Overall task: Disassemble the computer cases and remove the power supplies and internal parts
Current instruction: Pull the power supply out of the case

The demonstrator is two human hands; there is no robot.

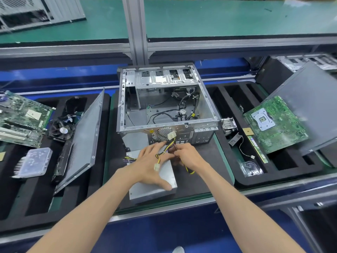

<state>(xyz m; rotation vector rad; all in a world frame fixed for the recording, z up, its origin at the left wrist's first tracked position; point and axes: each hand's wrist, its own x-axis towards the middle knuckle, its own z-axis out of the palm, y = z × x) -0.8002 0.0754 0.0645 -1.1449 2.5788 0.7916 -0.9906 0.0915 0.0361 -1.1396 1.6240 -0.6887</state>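
Resting on the black mat of the worktop (204, 187), directly under both hands: power supply (155, 187), a grey metal box lying flat, out of the case.

Left hand (151, 165): fingers spread and straight, palm down on top of the power supply, thumb near its near right corner. Holds nothing.

Right hand (186, 156): fingers curled, pinching the cables (169, 145), a yellow and black bundle that runs from the supply over the left hand's fingers. One white connector (156, 168) hangs by the left hand's knuckles; a second white plug (171, 136) sits just beyond the fingertips, against the case's rear panel.

Case (164, 106): just beyond the hands, open side up, bare metal frame with loose black wiring inside; drive cage at its far end.

Left of the hands: side panel (83, 136) propped on edge in a foam tray (36, 203); fan (61, 131) beyond it; motherboard (21, 117) further left; clear plastic box (35, 162) nearer.

Right of the hands: second foam tray (291, 172) holding a green board (277, 125) leaning on a grey panel (313, 99), a heatsink (228, 124) and a memory stick (258, 150).
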